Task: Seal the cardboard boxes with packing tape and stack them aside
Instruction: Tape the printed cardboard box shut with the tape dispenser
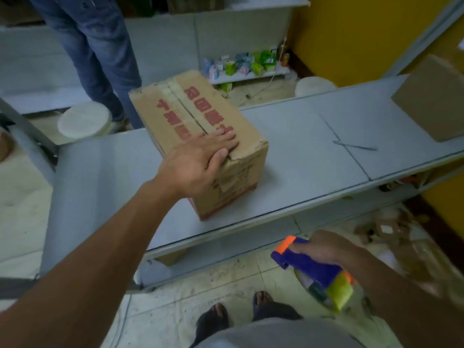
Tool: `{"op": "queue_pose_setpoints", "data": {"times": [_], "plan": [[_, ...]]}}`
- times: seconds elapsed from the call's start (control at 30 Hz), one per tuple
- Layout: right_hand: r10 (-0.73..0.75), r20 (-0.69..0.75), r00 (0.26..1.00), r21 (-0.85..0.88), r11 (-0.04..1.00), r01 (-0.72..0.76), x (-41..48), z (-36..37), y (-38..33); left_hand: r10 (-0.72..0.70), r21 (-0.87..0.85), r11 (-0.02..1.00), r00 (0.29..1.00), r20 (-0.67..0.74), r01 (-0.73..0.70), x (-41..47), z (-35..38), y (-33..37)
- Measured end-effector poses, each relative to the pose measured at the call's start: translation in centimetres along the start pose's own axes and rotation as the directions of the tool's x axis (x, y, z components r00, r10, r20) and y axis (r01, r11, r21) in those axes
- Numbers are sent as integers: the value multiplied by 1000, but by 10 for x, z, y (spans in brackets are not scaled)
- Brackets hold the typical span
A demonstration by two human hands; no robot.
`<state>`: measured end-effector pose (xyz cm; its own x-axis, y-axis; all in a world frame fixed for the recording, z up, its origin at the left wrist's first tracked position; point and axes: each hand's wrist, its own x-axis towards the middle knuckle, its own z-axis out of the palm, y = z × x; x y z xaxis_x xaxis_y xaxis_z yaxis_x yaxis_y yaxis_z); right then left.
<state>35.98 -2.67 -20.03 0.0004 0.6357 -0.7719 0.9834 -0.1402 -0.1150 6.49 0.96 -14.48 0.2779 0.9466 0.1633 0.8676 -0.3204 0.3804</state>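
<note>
We see two rows of large red printed characters on top of the brown cardboard box at the centre, one on each side of the taped seam. They are upside down to us and too blurred to read. The left hand lies flat over their near ends. Small print on the box's near face is unreadable too. At one o'clock, small green, blue and pink cartons carry print too small to read. At five o'clock, the purple and orange plastic tape dispenser gripped by the right hand is blurred, nothing legible.

Yellow wall; grey counter; pale tiled floor; dim light
</note>
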Motion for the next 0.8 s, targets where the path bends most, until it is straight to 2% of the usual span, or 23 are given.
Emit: {"op": "queue_pose_setpoints", "data": {"times": [0.07, 0.13, 0.2, 0.33, 0.43, 0.57, 0.8], "plan": [[-24, -107, 994, 182, 982, 43, 2, 0, 25, 1, -20, 1000, 1000, 14, -1, -1, 3, -3], [-107, -210, 972, 299, 939, 168, -1, -2, 34, -5, -19, 1000, 999, 49, 6, 5, 2, -5], [-200, -329, 923, 382, 866, 324, -10, 4, 32, -7, -13, 1000, 999, 41, 7, 11, -1, -8], [-194, -483, 854, 571, 670, 475, -18, 9, 26, 34, -11, 999, 998, 56, -33, 10, -2, -12], [-154, -546, 823, 628, 575, 525, -23, 3, 16, 29, 25, 999, 992, 127, -32, 11, -7, -12], [-159, -582, 797, 643, 510, 571, -22, -2, 7, 37, 51, 998, 983, 182, -47, 11, -9, -13], [-109, -670, 735, 600, 503, 622, -3, -20, -10, 85, 78, 991, 973, 216, -104, 12, -11, -19]]}}
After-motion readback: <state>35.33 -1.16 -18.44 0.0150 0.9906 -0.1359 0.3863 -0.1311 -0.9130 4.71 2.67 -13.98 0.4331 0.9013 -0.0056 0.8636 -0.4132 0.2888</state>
